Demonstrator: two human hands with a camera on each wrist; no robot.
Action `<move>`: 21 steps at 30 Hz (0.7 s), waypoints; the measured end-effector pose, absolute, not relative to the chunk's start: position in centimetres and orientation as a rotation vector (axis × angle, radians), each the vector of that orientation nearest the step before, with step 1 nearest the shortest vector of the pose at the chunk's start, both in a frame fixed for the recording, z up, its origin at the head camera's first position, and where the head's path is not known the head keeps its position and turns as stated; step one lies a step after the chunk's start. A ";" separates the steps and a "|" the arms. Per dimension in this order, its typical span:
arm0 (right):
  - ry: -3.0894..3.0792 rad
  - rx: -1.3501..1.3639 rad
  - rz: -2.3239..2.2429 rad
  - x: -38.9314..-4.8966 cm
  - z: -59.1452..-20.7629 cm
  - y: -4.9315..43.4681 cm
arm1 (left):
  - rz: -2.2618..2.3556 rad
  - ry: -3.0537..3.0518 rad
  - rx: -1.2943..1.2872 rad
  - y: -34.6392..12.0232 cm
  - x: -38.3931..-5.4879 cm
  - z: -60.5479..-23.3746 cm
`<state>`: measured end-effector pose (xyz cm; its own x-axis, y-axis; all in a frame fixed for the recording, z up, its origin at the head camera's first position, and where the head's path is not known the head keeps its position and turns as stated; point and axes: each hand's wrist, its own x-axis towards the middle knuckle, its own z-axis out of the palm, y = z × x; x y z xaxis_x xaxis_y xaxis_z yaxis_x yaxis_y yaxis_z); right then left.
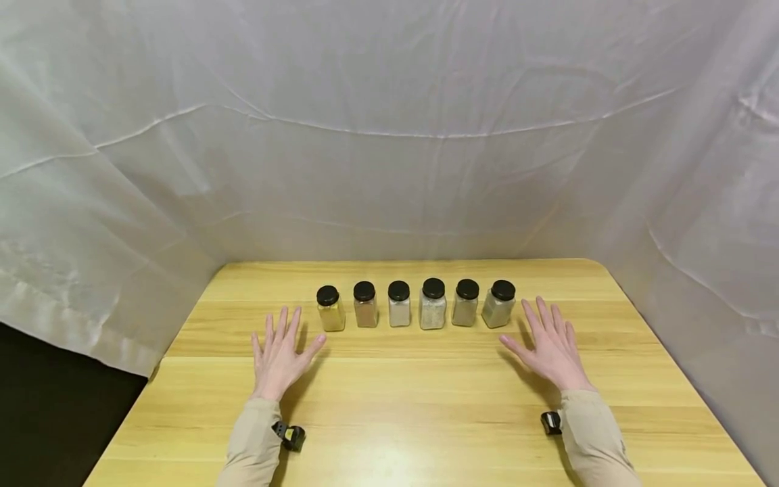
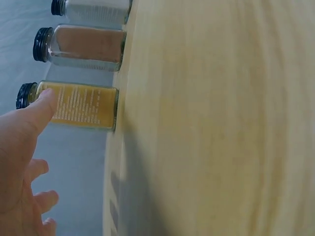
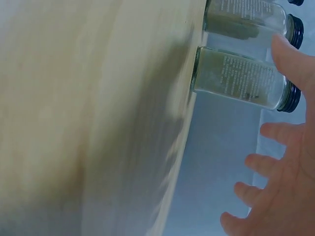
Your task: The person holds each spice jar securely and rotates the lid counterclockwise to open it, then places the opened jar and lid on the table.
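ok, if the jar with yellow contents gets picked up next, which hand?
Left, most likely. The left hand is empty, fingers spread, right beside the yellow jar. The right hand is empty too, but sits at the opposite end, by the rightmost jar.

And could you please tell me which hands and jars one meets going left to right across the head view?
Left hand, yellow jar, brown jar, white jar, speckled pale jar, fifth jar, sixth jar, right hand.

L wrist view: pale jar [image 2: 97,11] cut off by top edge; yellow jar [image 2: 81,104] label txt [image 2: 83,109] too blurry.
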<state>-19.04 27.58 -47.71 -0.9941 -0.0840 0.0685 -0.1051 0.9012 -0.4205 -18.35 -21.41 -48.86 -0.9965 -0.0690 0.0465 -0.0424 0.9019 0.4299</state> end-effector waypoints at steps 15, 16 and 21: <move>-2.709 0.089 1.468 -20.0 -46.9 26.4 | -1.781 -2.597 -0.118 -21.4 -21.6 -49.0; -2.672 0.068 1.534 -19.9 -46.9 26.3 | -1.834 -2.560 -0.153 -21.3 -21.9 -49.1; -2.447 -0.013 1.818 -19.6 -47.0 25.3 | -2.022 -2.431 -0.237 -20.9 -22.9 -49.5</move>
<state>-19.61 25.31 -46.99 -0.9956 0.0624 0.0698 -0.0488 0.2900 -0.9558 -22.95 -20.88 -49.54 -0.9884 0.1330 0.0733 0.0963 0.1757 0.9797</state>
